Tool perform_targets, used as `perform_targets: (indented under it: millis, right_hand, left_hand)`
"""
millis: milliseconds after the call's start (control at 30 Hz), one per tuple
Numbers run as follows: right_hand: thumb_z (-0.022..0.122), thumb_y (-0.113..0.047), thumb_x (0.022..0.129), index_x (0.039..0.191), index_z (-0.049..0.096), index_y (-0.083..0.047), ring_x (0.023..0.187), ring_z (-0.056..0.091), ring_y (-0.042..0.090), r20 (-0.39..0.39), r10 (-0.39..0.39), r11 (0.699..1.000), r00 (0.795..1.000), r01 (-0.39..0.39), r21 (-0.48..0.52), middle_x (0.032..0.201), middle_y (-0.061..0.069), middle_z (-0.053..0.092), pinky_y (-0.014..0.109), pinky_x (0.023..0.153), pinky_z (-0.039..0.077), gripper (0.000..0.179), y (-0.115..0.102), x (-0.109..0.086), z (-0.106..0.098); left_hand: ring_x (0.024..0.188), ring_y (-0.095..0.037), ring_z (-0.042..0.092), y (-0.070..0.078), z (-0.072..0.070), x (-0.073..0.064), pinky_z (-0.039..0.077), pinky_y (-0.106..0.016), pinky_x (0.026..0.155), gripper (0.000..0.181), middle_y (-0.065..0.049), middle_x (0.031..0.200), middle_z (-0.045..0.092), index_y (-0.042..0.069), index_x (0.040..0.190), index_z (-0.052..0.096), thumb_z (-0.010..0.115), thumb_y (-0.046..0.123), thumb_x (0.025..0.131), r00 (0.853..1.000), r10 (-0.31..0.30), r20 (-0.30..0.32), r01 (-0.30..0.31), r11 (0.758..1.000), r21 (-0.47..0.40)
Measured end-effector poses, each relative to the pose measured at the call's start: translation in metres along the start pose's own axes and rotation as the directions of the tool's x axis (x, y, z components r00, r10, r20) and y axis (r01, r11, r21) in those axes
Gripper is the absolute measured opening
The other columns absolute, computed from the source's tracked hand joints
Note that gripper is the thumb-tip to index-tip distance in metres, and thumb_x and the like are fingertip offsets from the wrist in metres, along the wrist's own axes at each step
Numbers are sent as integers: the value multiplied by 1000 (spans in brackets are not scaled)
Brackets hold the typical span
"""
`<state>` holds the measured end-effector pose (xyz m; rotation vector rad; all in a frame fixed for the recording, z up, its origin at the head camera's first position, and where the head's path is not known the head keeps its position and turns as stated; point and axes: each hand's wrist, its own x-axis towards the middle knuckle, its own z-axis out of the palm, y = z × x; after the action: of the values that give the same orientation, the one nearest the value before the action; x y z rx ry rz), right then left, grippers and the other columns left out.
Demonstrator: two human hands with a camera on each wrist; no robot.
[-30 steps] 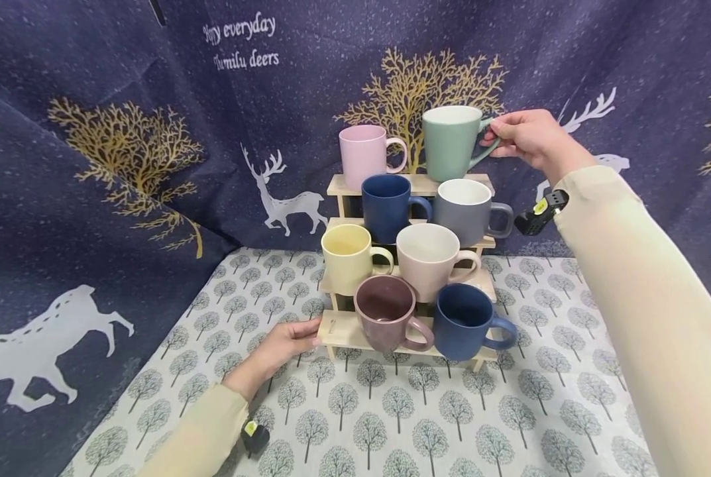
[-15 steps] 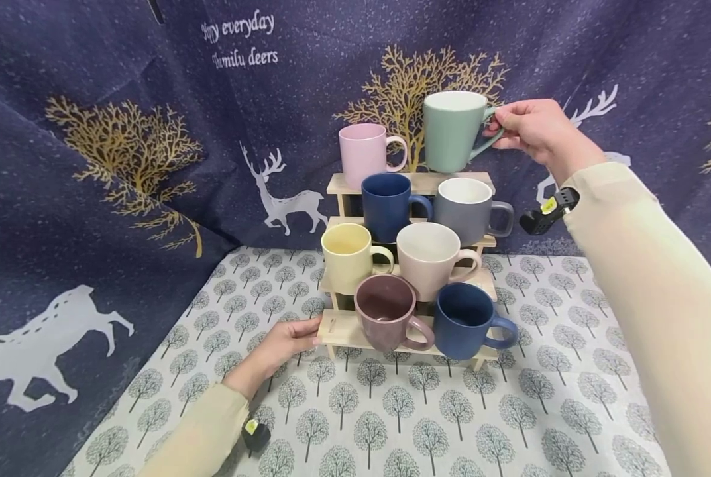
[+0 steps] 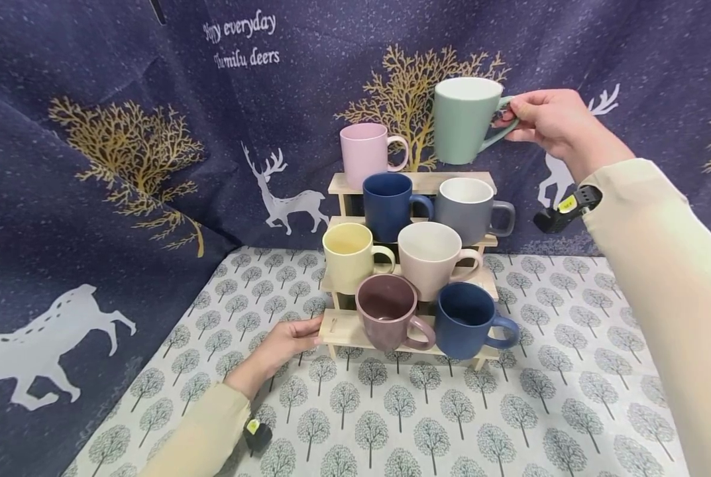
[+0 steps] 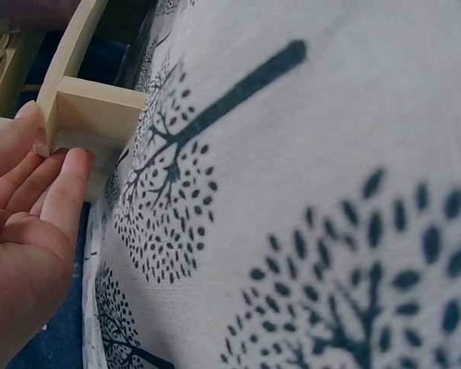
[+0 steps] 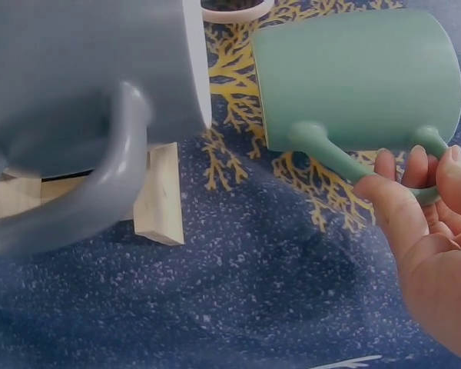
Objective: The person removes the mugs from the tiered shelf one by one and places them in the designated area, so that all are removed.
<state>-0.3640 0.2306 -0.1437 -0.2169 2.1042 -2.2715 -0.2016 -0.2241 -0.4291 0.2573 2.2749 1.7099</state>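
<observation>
A green mug (image 3: 464, 122) hangs in the air above the right end of the top shelf, upright in the head view. My right hand (image 3: 554, 126) grips it by the handle, fingers curled through the loop with the thumb on top, as the right wrist view shows. Low on the left, my left hand (image 3: 283, 344) pinches the left end of the bottom step of a tiered wooden rack (image 3: 340, 329). In the left wrist view the thumb lies on one side of the wood (image 4: 100, 104) and the fingers on the other.
On the rack stand a pink mug (image 3: 362, 156), a navy mug (image 3: 386, 209), a grey mug (image 3: 464, 212), a yellow mug (image 3: 347, 258), a pale pink mug (image 3: 429, 262), a mauve mug (image 3: 385, 313) and another navy mug (image 3: 464, 321). A dark blue curtain (image 3: 152, 59) hangs behind.
My right hand has raised the green mug off the top shelf and carried it slightly to the right. The left hand keeps its place on the rack.
</observation>
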Motion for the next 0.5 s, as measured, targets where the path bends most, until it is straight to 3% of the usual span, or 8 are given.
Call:
perform_targets:
  millis: [500]
  right_hand:
    - [56,-14,102,79,73,-6,69,74,9,1,-31,999,1000,31,37,74,2,74,18,59,64,29,1,-13,-24]
  left_hand:
    - [132,-42,60,1,1,0,57,-27,106,57,-24,153,44,-4,147,44,66,7,95,1000,-8,-1,8,1000,0]
